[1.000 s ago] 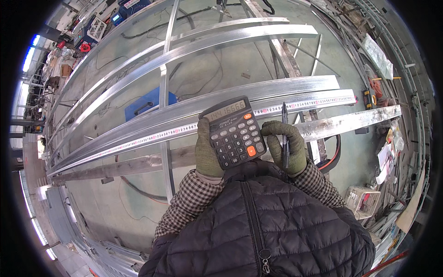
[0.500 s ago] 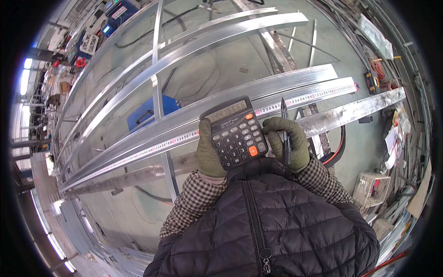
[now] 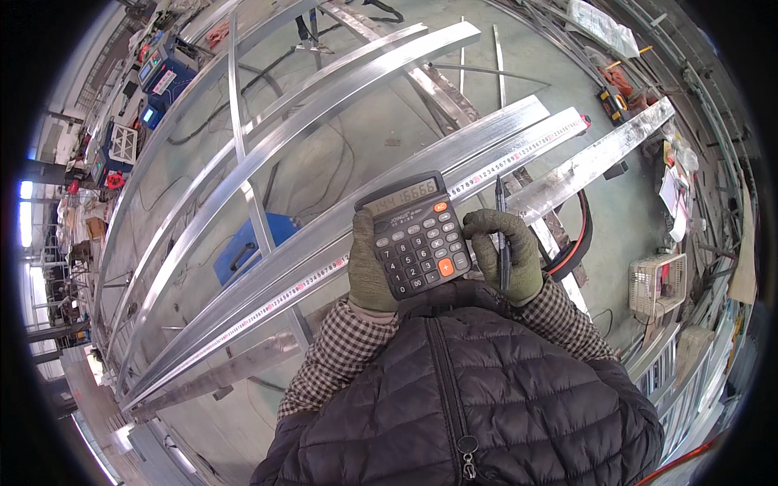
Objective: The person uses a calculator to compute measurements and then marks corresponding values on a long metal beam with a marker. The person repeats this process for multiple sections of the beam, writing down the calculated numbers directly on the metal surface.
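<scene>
A black desktop calculator (image 3: 417, 239) with grey and orange keys lies tilted in front of my chest, digits lit on its screen. My left hand (image 3: 369, 263), in a green work glove, grips its left edge, the thumb along the side. Close by its right edge, my gloved right hand (image 3: 512, 257) has its fingers curled round a dark pen (image 3: 502, 235) that points away from me. Beyond the calculator, a steel tape measure (image 3: 519, 156) is stretched along a long shiny metal profile (image 3: 462, 154).
More metal bars (image 3: 356, 61) run across a frame over the floor. Under them sits a blue case-like object (image 3: 253, 243). At the right stand a pale plastic basket (image 3: 657, 285) and a yellow-black tool (image 3: 613, 104). Blue machines (image 3: 166, 69) are at the far left.
The view has turned, so the bars and floor appear shifted left and more slanted. Both hands, the calculator and the pen keep nearly the same place in front of me.
</scene>
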Demonstrator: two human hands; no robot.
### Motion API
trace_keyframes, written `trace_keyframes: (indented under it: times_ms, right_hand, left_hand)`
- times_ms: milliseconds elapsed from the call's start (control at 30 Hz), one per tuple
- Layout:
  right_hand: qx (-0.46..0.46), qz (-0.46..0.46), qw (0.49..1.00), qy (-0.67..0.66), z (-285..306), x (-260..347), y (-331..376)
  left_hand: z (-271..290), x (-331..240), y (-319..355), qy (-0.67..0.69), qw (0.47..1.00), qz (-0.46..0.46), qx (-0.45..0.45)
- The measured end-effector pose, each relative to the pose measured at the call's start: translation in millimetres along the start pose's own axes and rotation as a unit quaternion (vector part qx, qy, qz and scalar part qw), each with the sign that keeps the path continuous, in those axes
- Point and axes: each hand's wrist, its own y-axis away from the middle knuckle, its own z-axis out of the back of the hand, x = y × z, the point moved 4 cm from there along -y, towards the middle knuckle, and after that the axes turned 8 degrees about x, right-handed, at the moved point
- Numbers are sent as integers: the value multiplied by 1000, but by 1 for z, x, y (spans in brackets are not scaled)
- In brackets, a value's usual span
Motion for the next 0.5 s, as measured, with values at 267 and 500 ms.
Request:
trace_keyframes:
  times_ms: [267,500]
  right_hand:
    - [13,0,1000,-22,-13,3,-5]
    - [66,48,997,-7,-27,0,-25]
  left_hand:
    - [-1,-8,7,8,999,-25,40]
    - [15,-22,12,44,998,-51,11]
